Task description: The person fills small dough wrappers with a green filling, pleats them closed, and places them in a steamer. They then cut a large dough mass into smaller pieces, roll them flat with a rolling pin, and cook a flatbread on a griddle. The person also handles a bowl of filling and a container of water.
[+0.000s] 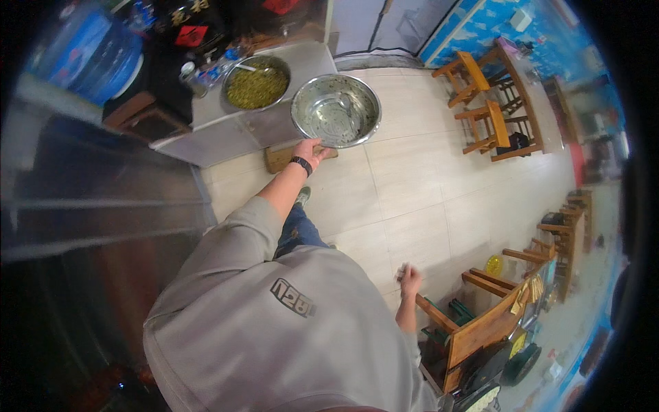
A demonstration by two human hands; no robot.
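Observation:
My left hand (309, 151) grips the near rim of a large stainless steel bowl (329, 114), held out over the floor. The bowl's inner wall carries dark green bits, and a metal spoon (352, 110) lies inside it. Just left of it, a second metal bowl (289, 72) stands on the light counter, filled with chopped green-yellow food (256, 88) with a pale handle resting on it. My right hand (410, 279) hangs low at my right side, blurred, above the tiled floor; its fingers look curled, and whether it holds something small cannot be told.
A blue water bottle (98, 56) sits left of the counter (211, 110), near a glass jar (193, 77). Under the held bowl's edge is a wooden board or stool (279, 159). Wooden stools (491, 126) flank a table at upper right; another wooden table (481, 337) stands at lower right.

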